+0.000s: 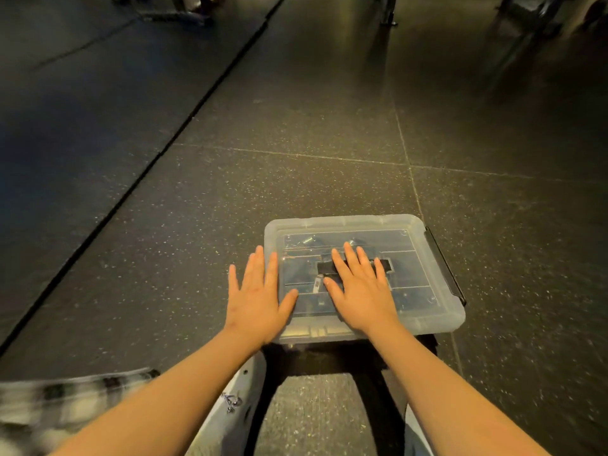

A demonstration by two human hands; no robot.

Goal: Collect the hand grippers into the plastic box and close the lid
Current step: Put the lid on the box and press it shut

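Plastic box [437,320]: sitting on the floor [296,179] just ahead of the person's feet, lid [411,258] lying flat over it. Hand grippers [306,240]: dim shapes and a spring are showing through the clear lid, so they are probably all inside; count unclear. Right hand [362,291]: pressing flat on the lid, fingers spread, holding nothing. Left hand [256,294]: open and flat at the box's left edge, empty. Black latch [447,268]: lying along the right side; whether it is fastened, I cannot tell. Remaining: seating and latching the lid.
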